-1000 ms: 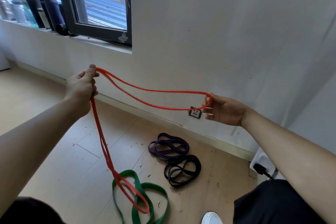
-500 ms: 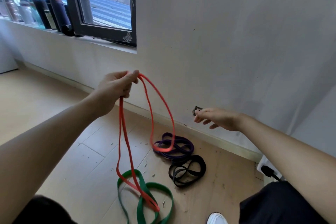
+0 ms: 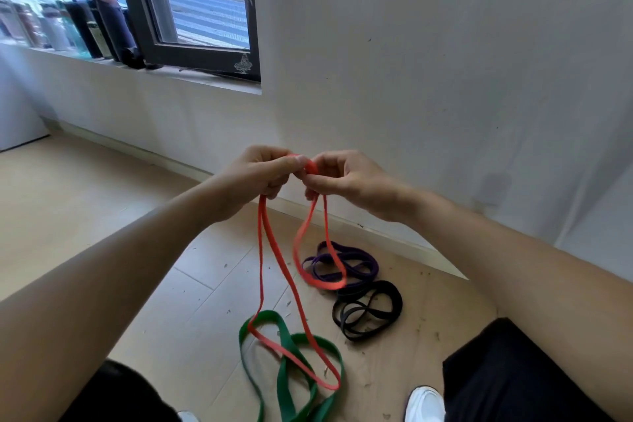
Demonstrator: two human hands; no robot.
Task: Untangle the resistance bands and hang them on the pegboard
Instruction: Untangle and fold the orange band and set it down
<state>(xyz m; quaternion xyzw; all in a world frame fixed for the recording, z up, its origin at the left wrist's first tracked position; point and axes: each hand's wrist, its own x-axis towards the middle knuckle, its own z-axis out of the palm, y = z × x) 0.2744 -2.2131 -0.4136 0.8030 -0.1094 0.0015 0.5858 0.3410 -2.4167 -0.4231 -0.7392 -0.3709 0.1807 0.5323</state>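
A long red resistance band point(image 3: 270, 264) hangs from both hands at mid-frame. My left hand point(image 3: 260, 175) grips its top, and my right hand point(image 3: 339, 176) pinches the same bunch right beside it. One red loop dangles short under the right hand; a longer loop reaches the floor and lies across a green band point(image 3: 286, 377). A purple band point(image 3: 356, 262) and a black band point(image 3: 371, 310) lie coiled on the floor further right. No pegboard is in view.
A white wall point(image 3: 428, 79) with a skirting board stands close ahead. A dark-framed window point(image 3: 191, 10) with bottles on its sill point(image 3: 85, 27) is at upper left. My white shoe point(image 3: 424, 402) and dark trouser legs fill the bottom edge. Debris specks dot the wooden floor.
My right hand let go of the stretched red band, then came back to the left hand and now pinches the band there. Both hands have met at centre and the band hangs slack.
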